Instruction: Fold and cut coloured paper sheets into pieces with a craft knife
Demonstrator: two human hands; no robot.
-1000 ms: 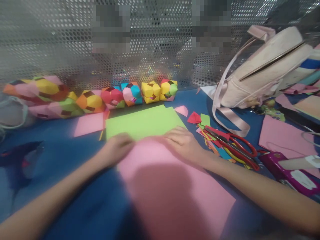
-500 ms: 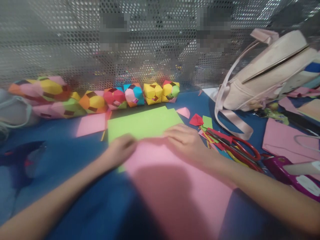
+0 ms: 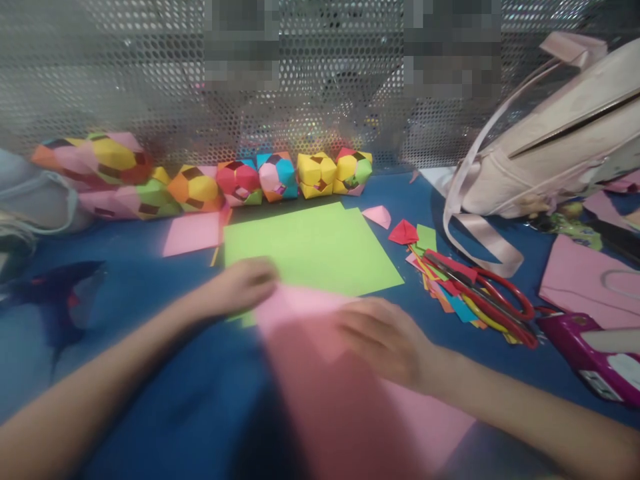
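A large pink paper sheet [image 3: 320,373] lies on the blue table in front of me, its far edge over a green sheet [image 3: 315,247]. My left hand [image 3: 243,285] is closed on the pink sheet's far left corner. My right hand [image 3: 385,337] rests flat on the pink sheet toward its right side, fingers stretched out and blurred by motion.
A row of coloured folded paper balls [image 3: 240,180] lines the perforated metal wall. Red scissors [image 3: 485,297] lie on paper scraps at the right. A pale pink backpack [image 3: 550,153], a purple stapler [image 3: 590,350] and further pink sheets [image 3: 585,280] sit at the far right.
My right hand has slid back toward me across the pink sheet, off its far edge. The left hand stays at the far left corner. More of the green sheet shows.
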